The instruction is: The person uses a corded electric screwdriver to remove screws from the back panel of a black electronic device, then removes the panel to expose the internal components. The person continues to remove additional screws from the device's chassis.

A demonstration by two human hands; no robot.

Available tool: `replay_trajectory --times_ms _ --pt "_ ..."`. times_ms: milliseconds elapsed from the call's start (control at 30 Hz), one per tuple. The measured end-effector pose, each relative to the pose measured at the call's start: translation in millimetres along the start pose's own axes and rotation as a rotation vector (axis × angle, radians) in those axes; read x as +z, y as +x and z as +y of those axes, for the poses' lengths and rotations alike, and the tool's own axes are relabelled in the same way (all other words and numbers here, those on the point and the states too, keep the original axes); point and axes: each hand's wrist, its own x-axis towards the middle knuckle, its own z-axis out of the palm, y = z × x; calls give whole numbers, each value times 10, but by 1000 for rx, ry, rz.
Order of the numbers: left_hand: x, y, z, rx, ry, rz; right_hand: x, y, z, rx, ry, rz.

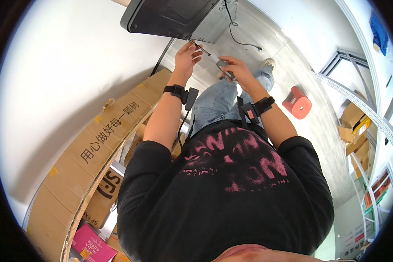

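Observation:
My right hand (235,68) is closed around the grey handle of a cordless screwdriver (222,67). Its long thin shaft slants up and left to the lower edge of a dark grey machine casing (170,19). Close to the far end of that shaft, my left hand (187,56) has its thumb and forefinger pinched together and the other fingers curled. Whatever sits between those fingertips is too small to make out. A paler, perforated panel (212,28) forms the casing's side, and a screw at the tool's tip cannot be seen.
A black power cord (236,37) trails over the floor beside the casing. On the right stands a red plastic stool (298,103), with white shelving (353,94) holding cartons beyond it. A long cardboard box (91,144) and a pink box (91,244) lie at left.

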Motion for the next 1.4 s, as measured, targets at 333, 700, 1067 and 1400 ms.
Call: replay_trajectory --times_ms 333,700,1067,1400 --pt "30 134 8 84 7 79 1 189 6 26 71 2" --pt "76 143 -17 118 5 128 -22 191 -15 58 106 3" --pt "99 141 -20 153 -4 165 -105 297 26 101 282 -88" --pt "82 177 -77 186 27 198 -141 339 44 183 417 -98"
